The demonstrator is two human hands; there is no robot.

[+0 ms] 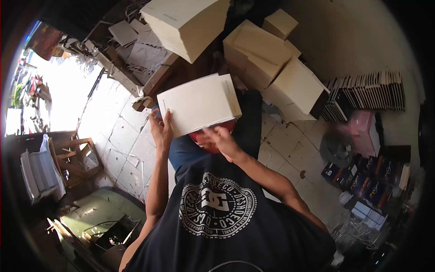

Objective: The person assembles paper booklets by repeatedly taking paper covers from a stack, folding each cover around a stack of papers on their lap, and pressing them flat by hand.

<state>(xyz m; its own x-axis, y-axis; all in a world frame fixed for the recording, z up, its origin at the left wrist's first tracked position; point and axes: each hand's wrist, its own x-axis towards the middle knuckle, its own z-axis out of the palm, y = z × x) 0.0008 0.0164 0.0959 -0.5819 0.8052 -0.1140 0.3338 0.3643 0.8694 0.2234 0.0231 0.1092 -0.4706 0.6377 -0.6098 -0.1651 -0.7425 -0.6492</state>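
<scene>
My left hand (161, 129) is closed on the left edge of a stack of cream paper sheets (195, 102), thumb on top. The stack lies tilted over my lap, and a narrower, offset portion of sheets (230, 95) juts out at its right end. Close to the lower edge of the stack is my right hand (222, 141), its fingers smeared by motion. Under the stack a red object (206, 144) shows in part on my lap, the rest hidden.
Tall cream paper stacks (190, 27) stand ahead, with more paper blocks (258, 54) to their right. Thin dark-edged books (367, 93) line the right wall, near a fan (336, 146) and dark boxes (362, 179). At left are a wooden crate (77, 161) and a green machine (97, 213).
</scene>
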